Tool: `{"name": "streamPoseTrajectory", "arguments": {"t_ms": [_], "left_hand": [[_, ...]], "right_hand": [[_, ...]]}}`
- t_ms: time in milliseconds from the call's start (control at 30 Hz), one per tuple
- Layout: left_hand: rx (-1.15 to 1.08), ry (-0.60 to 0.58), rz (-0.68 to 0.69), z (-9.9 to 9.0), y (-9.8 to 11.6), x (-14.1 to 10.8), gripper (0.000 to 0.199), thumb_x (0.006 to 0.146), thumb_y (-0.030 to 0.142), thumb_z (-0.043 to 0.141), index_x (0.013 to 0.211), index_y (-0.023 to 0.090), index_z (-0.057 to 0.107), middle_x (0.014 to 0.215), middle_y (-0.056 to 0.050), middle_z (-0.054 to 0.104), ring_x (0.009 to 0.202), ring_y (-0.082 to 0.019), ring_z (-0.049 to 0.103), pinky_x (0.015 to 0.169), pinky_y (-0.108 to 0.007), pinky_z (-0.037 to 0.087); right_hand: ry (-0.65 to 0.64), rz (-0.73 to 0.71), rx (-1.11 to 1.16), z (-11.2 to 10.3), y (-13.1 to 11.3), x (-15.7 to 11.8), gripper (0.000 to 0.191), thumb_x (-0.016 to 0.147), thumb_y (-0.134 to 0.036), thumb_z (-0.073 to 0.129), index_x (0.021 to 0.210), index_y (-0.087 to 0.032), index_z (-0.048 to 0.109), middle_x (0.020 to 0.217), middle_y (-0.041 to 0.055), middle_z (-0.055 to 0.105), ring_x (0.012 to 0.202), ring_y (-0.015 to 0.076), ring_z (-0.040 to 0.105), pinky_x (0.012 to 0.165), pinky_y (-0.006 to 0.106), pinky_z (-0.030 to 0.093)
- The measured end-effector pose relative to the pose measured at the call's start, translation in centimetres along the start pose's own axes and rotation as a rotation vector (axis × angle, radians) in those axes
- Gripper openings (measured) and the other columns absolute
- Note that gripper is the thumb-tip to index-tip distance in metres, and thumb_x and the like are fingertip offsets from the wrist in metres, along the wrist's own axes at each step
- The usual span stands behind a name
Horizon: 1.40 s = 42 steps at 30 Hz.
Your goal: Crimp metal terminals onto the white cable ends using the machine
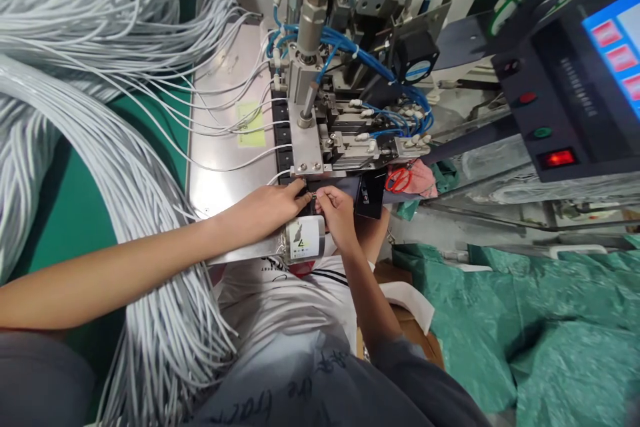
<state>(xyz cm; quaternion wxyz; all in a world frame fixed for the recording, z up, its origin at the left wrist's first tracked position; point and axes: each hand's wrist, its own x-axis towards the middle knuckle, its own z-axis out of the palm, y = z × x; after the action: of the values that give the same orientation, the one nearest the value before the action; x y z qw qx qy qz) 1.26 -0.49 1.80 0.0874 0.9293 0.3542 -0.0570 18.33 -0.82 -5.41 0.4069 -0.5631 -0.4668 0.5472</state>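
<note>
My left hand [277, 210] reaches in from the left to the front end of the black wire holders [284, 140], below the machine's metal block. Its thumb and fingertips are bent together there, and what they grip is too small to name. Close beside it, my right hand [337, 211] is pinched with its fingertips almost meeting the left ones. A tiny dark and metallic part [313, 195] shows between the two hands; I cannot make out its kind. White cables [235, 163] run from the left into the holders. A labelled cylinder [306, 237] sits just under my hands.
Thick bundles of white cable [95, 127] lie on the green table [75, 193] at left. The machine [320, 93] with blue air tubes stands ahead. Red scissors [399, 180] and a black tray [370, 195] are right of my hands. A control panel [565, 90] rises at upper right.
</note>
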Motion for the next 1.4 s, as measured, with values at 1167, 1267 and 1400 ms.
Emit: {"name": "streamPoseTrajectory", "arguments": {"t_ms": [1167, 1267, 1400], "left_hand": [[0.143, 0.043, -0.417, -0.7, 0.3, -1.7, 0.038, 0.085, 0.002, 0.036, 0.119, 0.004, 0.052, 0.083, -0.016, 0.064, 0.074, -0.025, 0.064, 0.051, -0.026, 0.031], [0.135, 0.078, -0.402, -0.2, -0.2, -1.4, 0.036, 0.084, 0.0, 0.034, 0.111, 0.004, 0.057, 0.083, -0.017, 0.065, 0.074, -0.024, 0.064, 0.052, -0.026, 0.03], [0.106, 0.133, -0.352, -0.2, -0.5, -1.2, 0.027, 0.08, -0.001, 0.039, 0.087, 0.005, 0.064, 0.081, -0.017, 0.065, 0.071, -0.024, 0.063, 0.051, -0.027, 0.029]], "right_hand": [[-0.265, -0.302, -0.267, 6.7, -0.8, -11.2, 0.012, 0.084, -0.025, 0.054, 0.079, -0.02, 0.064, 0.065, 0.0001, 0.063, 0.058, 0.0139, 0.056, 0.056, 0.027, 0.044], [-0.476, -0.165, -0.173, 10.6, 1.1, -12.1, 0.008, 0.08, -0.022, 0.059, 0.084, -0.021, 0.066, 0.072, 0.0011, 0.068, 0.064, 0.0157, 0.061, 0.059, 0.028, 0.049], [-0.508, -0.023, -0.042, 12.4, 2.2, -11.8, 0.013, 0.08, -0.015, 0.055, 0.069, -0.021, 0.058, 0.064, 0.0009, 0.062, 0.058, 0.0137, 0.058, 0.054, 0.026, 0.047]]}}
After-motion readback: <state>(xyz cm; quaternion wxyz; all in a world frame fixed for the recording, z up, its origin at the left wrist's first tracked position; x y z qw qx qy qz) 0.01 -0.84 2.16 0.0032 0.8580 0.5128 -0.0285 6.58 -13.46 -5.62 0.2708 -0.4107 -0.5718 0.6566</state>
